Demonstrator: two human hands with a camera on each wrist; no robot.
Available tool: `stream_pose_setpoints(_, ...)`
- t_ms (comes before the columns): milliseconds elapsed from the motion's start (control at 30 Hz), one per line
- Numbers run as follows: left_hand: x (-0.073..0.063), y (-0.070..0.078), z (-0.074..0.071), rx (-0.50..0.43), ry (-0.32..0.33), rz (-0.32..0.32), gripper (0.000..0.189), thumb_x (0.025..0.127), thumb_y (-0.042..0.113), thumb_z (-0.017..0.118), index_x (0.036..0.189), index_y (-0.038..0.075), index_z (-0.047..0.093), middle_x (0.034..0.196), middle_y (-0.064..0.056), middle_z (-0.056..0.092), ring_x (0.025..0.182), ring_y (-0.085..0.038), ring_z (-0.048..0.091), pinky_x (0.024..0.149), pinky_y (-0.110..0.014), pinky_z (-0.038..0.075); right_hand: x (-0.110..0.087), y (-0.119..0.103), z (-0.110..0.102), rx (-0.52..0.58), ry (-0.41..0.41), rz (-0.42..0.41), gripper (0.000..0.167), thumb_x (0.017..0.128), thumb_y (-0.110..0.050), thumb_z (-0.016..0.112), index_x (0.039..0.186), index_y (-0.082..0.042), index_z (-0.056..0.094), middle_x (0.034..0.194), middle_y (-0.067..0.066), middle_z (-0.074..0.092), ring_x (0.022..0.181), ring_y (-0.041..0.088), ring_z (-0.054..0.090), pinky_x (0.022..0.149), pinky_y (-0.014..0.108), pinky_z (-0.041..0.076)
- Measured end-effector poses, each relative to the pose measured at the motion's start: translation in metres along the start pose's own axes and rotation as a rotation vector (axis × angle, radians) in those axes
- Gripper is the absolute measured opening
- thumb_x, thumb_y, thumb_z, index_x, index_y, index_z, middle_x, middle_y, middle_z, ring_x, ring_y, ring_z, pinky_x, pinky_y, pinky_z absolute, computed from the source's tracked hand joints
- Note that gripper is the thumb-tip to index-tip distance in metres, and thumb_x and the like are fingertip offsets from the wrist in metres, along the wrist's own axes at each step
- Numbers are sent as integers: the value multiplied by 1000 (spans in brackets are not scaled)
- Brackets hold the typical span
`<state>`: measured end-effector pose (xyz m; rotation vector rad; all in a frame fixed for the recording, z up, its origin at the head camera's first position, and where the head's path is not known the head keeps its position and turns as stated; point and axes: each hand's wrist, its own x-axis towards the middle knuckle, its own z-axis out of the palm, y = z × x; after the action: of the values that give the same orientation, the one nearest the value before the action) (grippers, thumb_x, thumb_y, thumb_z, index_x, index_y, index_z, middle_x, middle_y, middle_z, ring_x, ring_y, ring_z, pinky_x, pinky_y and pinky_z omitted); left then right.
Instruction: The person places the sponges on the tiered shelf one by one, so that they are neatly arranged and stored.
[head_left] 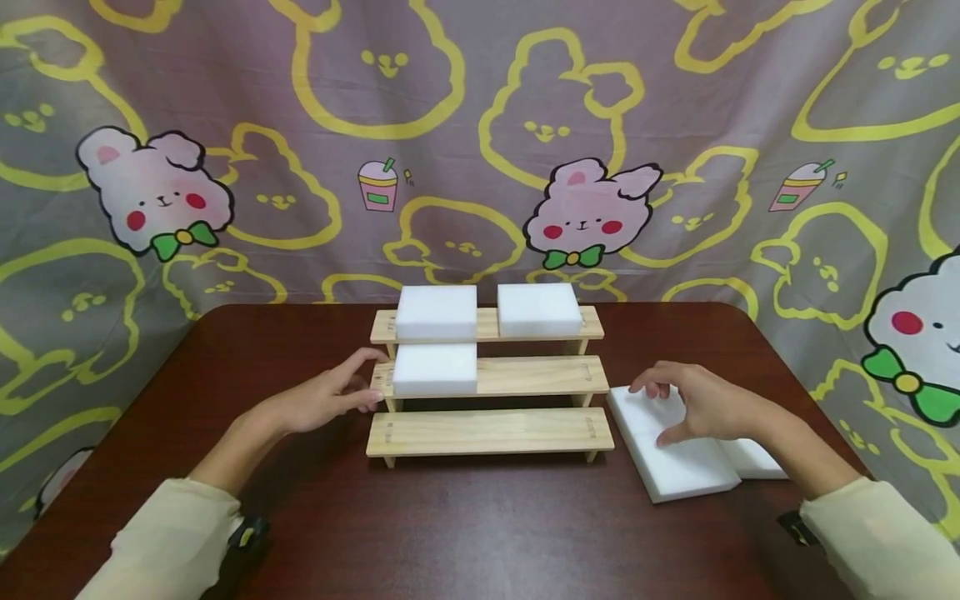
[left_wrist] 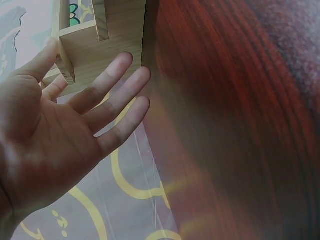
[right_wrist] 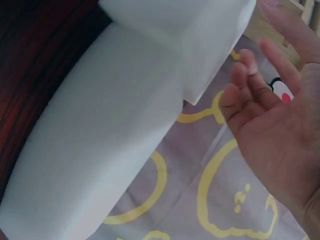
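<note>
A three-tier wooden rack [head_left: 487, 433] stands mid-table. Two white foam blocks [head_left: 435, 310] sit on its top tier, and one more white block [head_left: 431, 371] lies at the left of the middle tier. At that tier's left end is my left hand [head_left: 318, 400], thumb and forefinger right at the plank's edge. The left wrist view shows its other fingers extended and spread. My right hand [head_left: 712, 404] hovers with bent, parted fingers over white foam blocks [head_left: 693, 475] beside the rack. In the right wrist view, a gap shows between this hand [right_wrist: 280, 135] and the foam [right_wrist: 95, 130].
The rack and loose foam rest on a dark red-brown wooden table [head_left: 495, 533]. A curtain [head_left: 465, 167] printed with cartoon rabbits and bears hangs behind it. Part of another foam block [head_left: 753, 458] shows beneath the right forearm.
</note>
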<state>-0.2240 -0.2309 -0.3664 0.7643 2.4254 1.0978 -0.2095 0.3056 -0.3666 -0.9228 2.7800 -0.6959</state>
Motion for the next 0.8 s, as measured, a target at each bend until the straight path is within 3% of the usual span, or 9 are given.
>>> stream_pose_setpoints(200, 0, -1, 0, 3, -1, -21, 52, 109, 23, 57, 149, 9, 27, 106, -18, 68, 99, -32, 66, 87, -51, 52, 3, 4, 1, -21, -11, 20, 63, 65, -21, 101, 118, -12, 68, 92, -5, 55, 88, 15, 52, 74, 32, 48)
stream_pose_setpoints(433, 0, 0, 0, -10, -4, -6, 52, 109, 20, 57, 150, 8, 27, 104, -17, 68, 98, -31, 66, 85, -50, 52, 9, 13, 5, -70, 112, -45, 49, 68, -14, 99, 106, -9, 69, 86, -6, 56, 81, 14, 53, 70, 34, 48)
stream_pose_setpoints(567, 0, 0, 0, -10, -3, -6, 53, 109, 20, 57, 150, 8, 26, 104, -16, 68, 97, -31, 66, 84, -50, 52, 13, 17, 4, -123, 167, -25, 49, 70, -18, 98, 108, -6, 71, 96, -1, 63, 90, 21, 59, 77, 42, 51)
stream_pose_setpoints(800, 0, 0, 0, 7, -1, -20, 53, 109, 23, 57, 150, 8, 27, 105, -17, 69, 98, -31, 66, 86, -50, 52, 18, 27, -2, -140, 191, 62, 50, 78, -22, 94, 117, -2, 71, 118, 14, 67, 112, 36, 62, 93, 56, 48)
